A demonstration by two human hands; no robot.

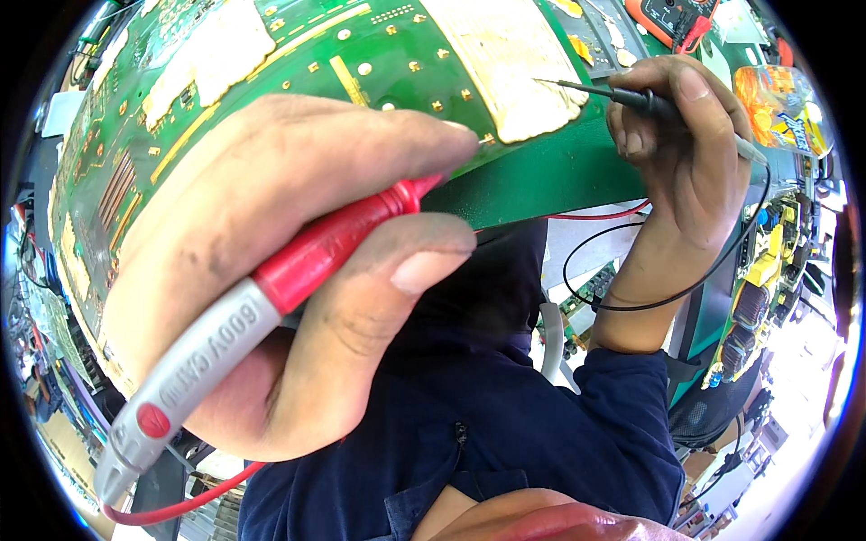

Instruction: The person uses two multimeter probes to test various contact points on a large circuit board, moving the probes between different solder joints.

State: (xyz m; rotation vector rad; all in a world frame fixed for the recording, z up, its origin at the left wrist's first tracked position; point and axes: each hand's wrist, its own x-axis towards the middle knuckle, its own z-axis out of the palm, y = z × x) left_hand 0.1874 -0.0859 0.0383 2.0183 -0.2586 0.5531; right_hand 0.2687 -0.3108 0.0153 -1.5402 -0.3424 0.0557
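Large in the foreground, my left hand (pixel 216 207) is closed around a red-and-grey multimeter probe (pixel 316 243). Its red end points up and right, and my index finger hides its metal tip. On the right, my right hand (pixel 699 135) grips a black multimeter probe (pixel 654 104) between thumb and fingers. The thin metal tip of that probe lies over a cream-coloured patch (pixel 505 63) on a big green circuit board (pixel 397 68); I cannot tell if it touches. Small gold-coloured contacts dot the board, and my left hand covers part of it.
A green work surface (pixel 550 180) lies under the board. At the top right is an orange-and-black multimeter (pixel 667 18). Beyond my right hand stands a see-through plastic container (pixel 776 108) with orange colouring. Another circuit board with coils (pixel 749 311) lies at the right; a black lead (pixel 622 308) loops by my right forearm.
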